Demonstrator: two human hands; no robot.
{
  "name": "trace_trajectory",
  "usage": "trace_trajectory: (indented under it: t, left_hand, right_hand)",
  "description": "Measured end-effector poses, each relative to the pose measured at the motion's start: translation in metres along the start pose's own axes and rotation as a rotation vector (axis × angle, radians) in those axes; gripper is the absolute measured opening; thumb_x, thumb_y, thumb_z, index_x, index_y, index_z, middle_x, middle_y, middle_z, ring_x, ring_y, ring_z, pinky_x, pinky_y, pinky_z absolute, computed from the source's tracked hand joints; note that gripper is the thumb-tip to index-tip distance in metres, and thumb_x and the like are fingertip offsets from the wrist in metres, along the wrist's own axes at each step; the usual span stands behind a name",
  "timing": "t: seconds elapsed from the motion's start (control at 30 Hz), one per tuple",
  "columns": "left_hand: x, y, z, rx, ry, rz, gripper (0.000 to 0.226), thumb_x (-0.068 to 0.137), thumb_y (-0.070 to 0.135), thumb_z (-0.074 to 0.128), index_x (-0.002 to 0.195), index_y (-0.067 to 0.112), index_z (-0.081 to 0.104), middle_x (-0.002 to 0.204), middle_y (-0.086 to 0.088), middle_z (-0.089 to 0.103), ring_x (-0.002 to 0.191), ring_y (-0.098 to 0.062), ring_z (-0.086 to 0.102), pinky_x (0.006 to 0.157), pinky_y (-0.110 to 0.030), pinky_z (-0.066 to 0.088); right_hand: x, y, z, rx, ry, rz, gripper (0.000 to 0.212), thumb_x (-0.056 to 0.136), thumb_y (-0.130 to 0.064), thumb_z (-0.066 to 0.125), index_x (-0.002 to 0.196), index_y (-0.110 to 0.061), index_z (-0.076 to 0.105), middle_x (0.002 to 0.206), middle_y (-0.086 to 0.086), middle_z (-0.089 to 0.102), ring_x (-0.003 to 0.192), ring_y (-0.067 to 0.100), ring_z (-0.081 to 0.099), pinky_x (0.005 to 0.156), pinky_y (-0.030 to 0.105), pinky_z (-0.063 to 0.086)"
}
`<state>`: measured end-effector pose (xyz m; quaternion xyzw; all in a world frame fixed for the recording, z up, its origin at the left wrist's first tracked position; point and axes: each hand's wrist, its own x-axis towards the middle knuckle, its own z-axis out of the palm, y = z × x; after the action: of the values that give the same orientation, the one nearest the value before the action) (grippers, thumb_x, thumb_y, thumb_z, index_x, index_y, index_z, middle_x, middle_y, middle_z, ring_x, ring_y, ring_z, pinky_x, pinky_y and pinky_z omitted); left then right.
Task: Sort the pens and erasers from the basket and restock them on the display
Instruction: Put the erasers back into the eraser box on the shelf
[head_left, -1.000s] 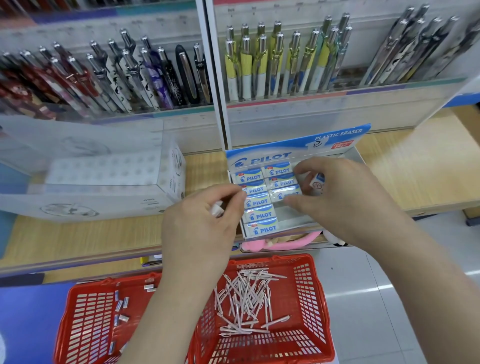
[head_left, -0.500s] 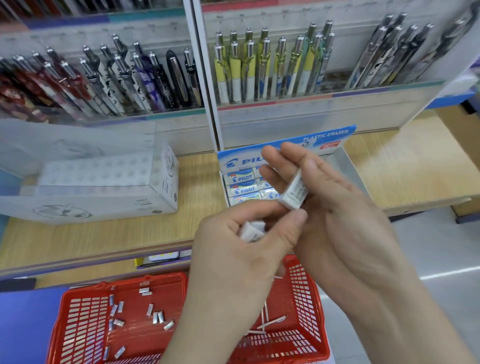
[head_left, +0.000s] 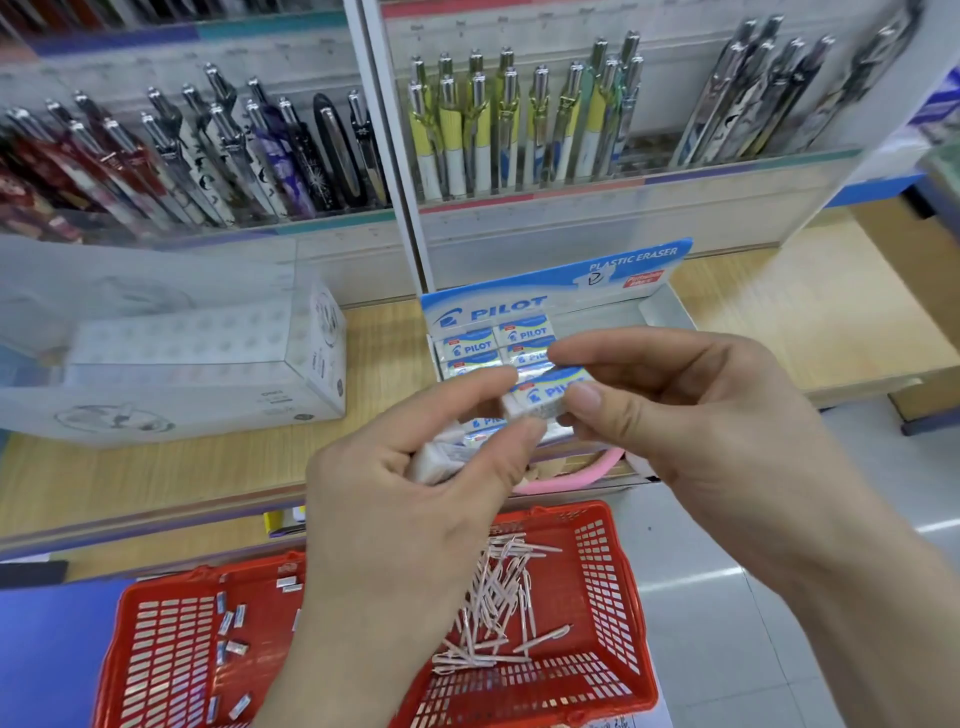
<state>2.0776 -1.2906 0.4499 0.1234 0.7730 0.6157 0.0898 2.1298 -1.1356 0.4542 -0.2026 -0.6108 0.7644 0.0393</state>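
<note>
One eraser (head_left: 540, 399) sits at frame centre, pinched by the right hand (head_left: 701, 421) and the left hand (head_left: 405, 499), which also clutches spare erasers (head_left: 435, 460); behind is the display box (head_left: 511, 307), below the red basket (head_left: 610, 587) holding pens (head_left: 498, 597).

A stationery shop: pen racks (head_left: 597, 223), red basket (head_left: 621, 597).
</note>
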Motion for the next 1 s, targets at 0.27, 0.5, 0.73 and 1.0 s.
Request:
trace_trajectory:
  t: [0.27,0.5,0.73,1.0]
  left_hand:
    - [0.009,-0.013,-0.002,0.141,-0.003,-0.006,0.015,0.070,0.029,0.078,0.082,0.037,0.074,0.074,0.022,0.070,0.060,0.007,0.061,0.057,-0.006,0.043]
    - [0.028,-0.048,-0.010,0.345,0.073,-0.069,0.010,0.076,0.033,0.071,0.081,0.041,0.070,0.078,0.012,0.069,0.070,-0.002,0.062,0.068,-0.025,0.051]
    - [0.031,-0.047,-0.007,0.329,0.062,-0.118,0.009,0.075,0.032,0.071,0.080,0.040,0.070,0.072,0.023,0.067,0.060,0.001,0.060,0.059,-0.016,0.049]
    - [0.031,-0.047,-0.006,0.348,0.064,-0.115,0.011,0.077,0.030,0.072,0.079,0.041,0.069,0.074,0.030,0.064,0.062,0.004,0.060,0.055,-0.009,0.045]
  right_hand:
    - [0.007,-0.007,-0.013,-0.619,0.088,-0.045,0.021,0.069,-0.013,0.080,0.083,-0.028,0.074,0.070,-0.006,0.067,0.062,0.006,0.064,0.057,0.013,0.047]
    - [0.026,0.000,-0.011,-1.135,0.088,-0.068,0.028,0.077,-0.010,0.069,0.100,-0.025,0.074,0.075,-0.014,0.060,0.075,0.005,0.062,0.081,0.026,0.052]
    - [0.040,0.005,-0.003,-1.202,0.061,-0.049,0.021,0.073,-0.010,0.069,0.082,-0.029,0.065,0.079,-0.010,0.067,0.078,0.009,0.063,0.073,0.028,0.051]
    - [0.045,0.008,-0.005,-1.190,0.052,-0.063,0.021,0.071,-0.015,0.074,0.079,-0.029,0.060,0.077,-0.011,0.066,0.073,0.004,0.062,0.069,0.026,0.052]
